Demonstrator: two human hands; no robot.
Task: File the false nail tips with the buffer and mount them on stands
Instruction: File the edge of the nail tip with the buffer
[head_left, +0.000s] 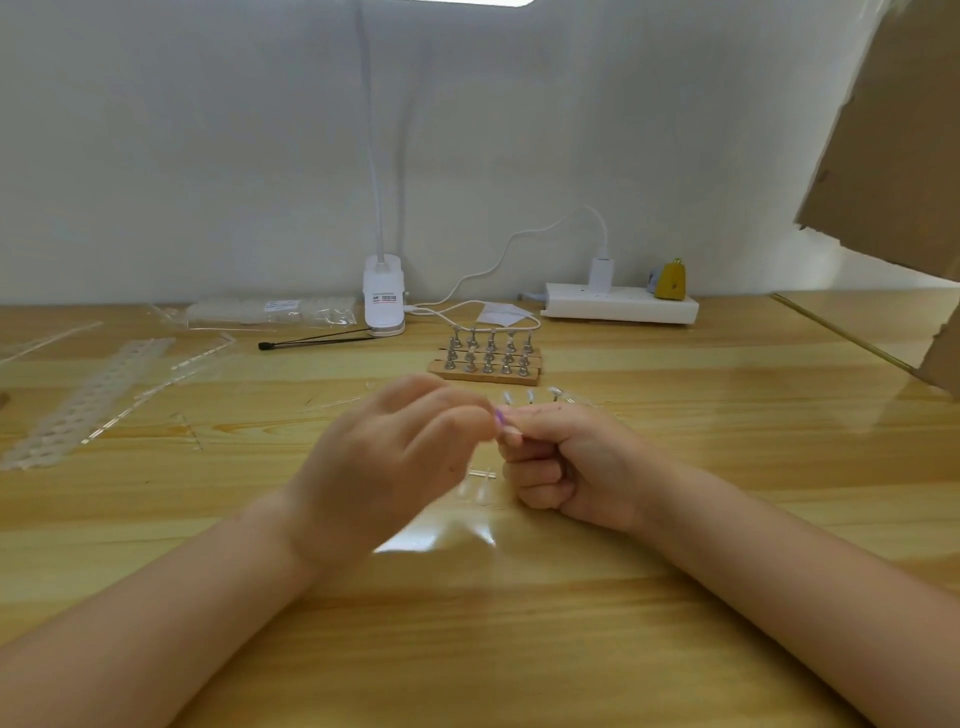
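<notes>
Left hand (384, 467) and fisted right hand (566, 462) together pinch a small purple-edged buffer (500, 417) above the wooden table (727, 415).

Scene is bright, w/ even white light from a lamp panel (475, 2) at top edge, overexposed there. A pale glare patch lies on the glossy bench (571, 623) just below the hands. Shadows are soft, e.g. the lamp neck's on the wall (208, 130). Left hand (384, 467) has motion blur; right hand (571, 467) is sharper. Wide-angle lens bends bench lines near edges.
</notes>
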